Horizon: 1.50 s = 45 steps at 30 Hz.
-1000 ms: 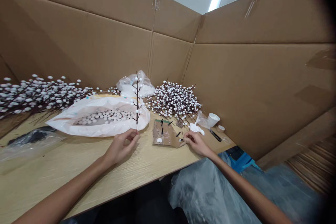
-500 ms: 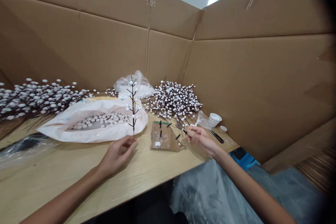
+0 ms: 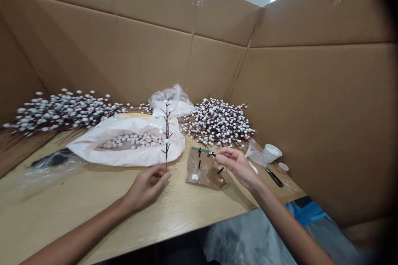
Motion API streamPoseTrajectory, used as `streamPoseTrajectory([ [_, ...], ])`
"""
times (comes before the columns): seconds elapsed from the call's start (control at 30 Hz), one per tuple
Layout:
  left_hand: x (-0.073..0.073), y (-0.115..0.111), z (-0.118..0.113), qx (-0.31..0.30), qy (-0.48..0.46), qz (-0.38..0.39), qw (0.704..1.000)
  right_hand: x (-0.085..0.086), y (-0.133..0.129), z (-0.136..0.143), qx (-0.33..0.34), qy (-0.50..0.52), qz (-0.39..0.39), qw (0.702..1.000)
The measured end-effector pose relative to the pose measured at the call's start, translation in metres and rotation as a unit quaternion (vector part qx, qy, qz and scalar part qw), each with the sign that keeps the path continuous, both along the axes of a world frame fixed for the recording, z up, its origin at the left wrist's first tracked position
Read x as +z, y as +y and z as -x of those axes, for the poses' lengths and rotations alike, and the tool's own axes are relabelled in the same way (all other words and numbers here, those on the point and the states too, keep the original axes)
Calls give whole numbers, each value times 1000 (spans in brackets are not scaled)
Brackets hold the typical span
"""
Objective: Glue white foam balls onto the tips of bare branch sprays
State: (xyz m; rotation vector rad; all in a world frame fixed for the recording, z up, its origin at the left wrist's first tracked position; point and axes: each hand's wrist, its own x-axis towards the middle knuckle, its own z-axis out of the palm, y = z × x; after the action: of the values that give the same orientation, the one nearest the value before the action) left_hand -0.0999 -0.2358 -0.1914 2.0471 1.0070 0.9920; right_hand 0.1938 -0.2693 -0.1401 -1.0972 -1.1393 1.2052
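My left hand (image 3: 149,184) is closed in a pinch round the base of a dark artificial berry branch (image 3: 167,132), holding it upright. A few white balls sit on its twigs. My right hand (image 3: 238,165) pinches a short black stick (image 3: 212,154) with white at its tip, over the back right part of a cardboard piece (image 3: 207,174). Whether that stick touches the cardboard I cannot tell. Other short black sticks (image 3: 199,164) stand up from the cardboard, and a white blob (image 3: 195,177) lies on it.
Behind my left hand lies an open white bag (image 3: 90,149) of white balls. Berry branches are heaped at left (image 3: 65,109) and right (image 3: 217,122), with a clear plastic bag (image 3: 174,99) between. A white cup (image 3: 273,153), small tub (image 3: 282,167) and black cutter (image 3: 274,177) lie right.
My right hand has moved left and now reaches over the cardboard piece's back right part. My left hand still holds the branch upright. The whole view has shifted slightly.
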Motion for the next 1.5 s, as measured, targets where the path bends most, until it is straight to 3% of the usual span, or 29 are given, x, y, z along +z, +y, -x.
streamPoseTrajectory([
  [0.2,4,-2,-4,2,-5,-20,1000,-10,-6,33,-39,-59,-66,995],
  [0.37,2,-1,-6,-13,-12,-21,1000,-8,-15,55,-87,-68,-108,988],
  [0.73,1,5,-4,-24,-32,-23,999,3,-26,73,-115,-65,-134,982],
  [1.03,-3,4,-4,-7,-57,2,998,-1,4,95,-114,-39,-180,976],
  [1.33,-1,5,-2,20,-77,5,997,27,40,128,-7,-26,-254,967],
  [1.5,-3,4,-4,35,-88,33,995,12,42,121,-6,-26,-207,978],
])
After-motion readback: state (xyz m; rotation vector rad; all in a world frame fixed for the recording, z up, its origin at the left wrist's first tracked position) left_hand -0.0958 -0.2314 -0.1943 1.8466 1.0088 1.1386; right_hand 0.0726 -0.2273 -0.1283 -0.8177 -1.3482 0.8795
